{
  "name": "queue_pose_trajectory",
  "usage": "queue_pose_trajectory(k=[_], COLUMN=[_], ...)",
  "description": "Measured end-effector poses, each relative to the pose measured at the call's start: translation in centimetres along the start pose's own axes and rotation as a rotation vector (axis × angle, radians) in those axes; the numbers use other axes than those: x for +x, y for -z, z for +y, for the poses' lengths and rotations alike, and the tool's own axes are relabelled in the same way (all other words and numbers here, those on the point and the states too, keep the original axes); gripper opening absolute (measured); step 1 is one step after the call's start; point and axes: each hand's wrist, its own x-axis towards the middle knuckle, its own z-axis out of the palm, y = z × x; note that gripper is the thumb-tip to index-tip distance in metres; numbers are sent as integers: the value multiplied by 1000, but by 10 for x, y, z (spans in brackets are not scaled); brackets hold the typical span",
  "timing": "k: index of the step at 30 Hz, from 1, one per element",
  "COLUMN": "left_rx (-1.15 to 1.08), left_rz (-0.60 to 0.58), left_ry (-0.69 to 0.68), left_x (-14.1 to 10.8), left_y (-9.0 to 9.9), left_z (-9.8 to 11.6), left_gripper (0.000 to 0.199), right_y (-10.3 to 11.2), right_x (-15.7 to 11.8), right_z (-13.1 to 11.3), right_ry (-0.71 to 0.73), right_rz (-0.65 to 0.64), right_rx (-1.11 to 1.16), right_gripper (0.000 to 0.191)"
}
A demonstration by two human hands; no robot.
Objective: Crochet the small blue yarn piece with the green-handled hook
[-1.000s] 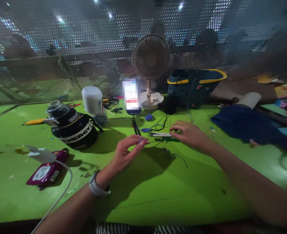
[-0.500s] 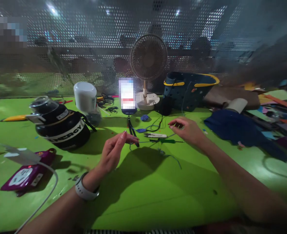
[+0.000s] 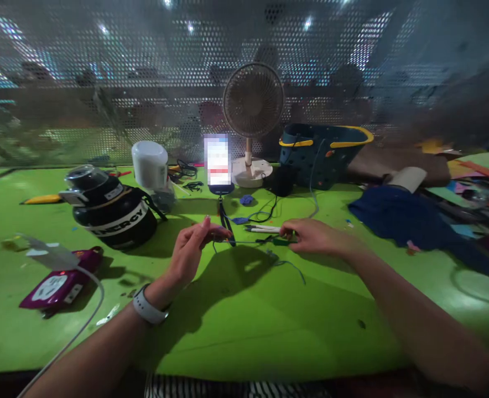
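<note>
My left hand [image 3: 190, 249], with a white watch band on its wrist, is at the centre left with thumb raised and fingers pointing right; a thin blue yarn [image 3: 250, 241] runs from its fingertips. My right hand [image 3: 313, 236] is closed round a green-handled tool [image 3: 281, 241] lying low over the table. Just above the tool, white-handled snips [image 3: 261, 228] lie by the right fingertips. A loose yarn tail [image 3: 292, 266] curves on the table below. Behind lie a small blue crocheted piece [image 3: 246, 199] and another blue piece [image 3: 240, 220].
A lit phone [image 3: 218, 160] on a stand and a fan [image 3: 250, 105] are at the back. Left are a black bottle [image 3: 120, 221], a white container [image 3: 150, 165] and a purple pouch [image 3: 62, 282] with a cable. Right are a dark basket [image 3: 325, 157] and blue cloth [image 3: 410, 221].
My right hand has moved left and down and closed on the green-handled tool. My left hand stays in nearly the same place. The view has shifted slightly.
</note>
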Motion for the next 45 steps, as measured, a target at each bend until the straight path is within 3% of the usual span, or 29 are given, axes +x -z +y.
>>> queue_pose_trajectory(k=[3,8,14,16,17,19,24,28,30,33,40,42,45], left_rx=[-127,-331,-444,-426,-404,-328,-87,-69,-92,-155,-224,-268,-306], left_rz=[6,22,6,-6,-18,-48,-116,-112,-119,-155,-359,-362,-334], left_ry=[68,174,242,230,210,137,-73,-68,-47,-32,-23,1,35], left_x=[2,7,10,10,10,10,9,13,16,21,24,23,23], left_y=[-1,1,2,2,1,1,2,-3,-8,-16,-20,-18,-16], left_z=[0,0,3,5,7,12,24,29,30,31,28,27,27], left_gripper=[21,17,16,20,22,25,24,21,21,21,27,26,24], right_y=[0,7,34,43,46,49,49,53,55,50,16,10,7], right_x=[-2,-11,-18,-18,-17,-16,-11,-4,1,10,27,29,31], right_z=[-3,9,36,32,27,13,-20,-34,-41,-53,-74,-72,-64], right_ry=[-23,-76,-183,-207,-202,-129,-49,-36,-15,7,99,92,22], right_rz=[-52,-32,140,269,365,412,550,570,523,286,-80,-136,-101], right_rx=[-43,-110,-95,56,304,518,741,896,964,983,1091,1071,998], right_gripper=[26,12,4,15,17,23,41,44,46,52,42,44,46])
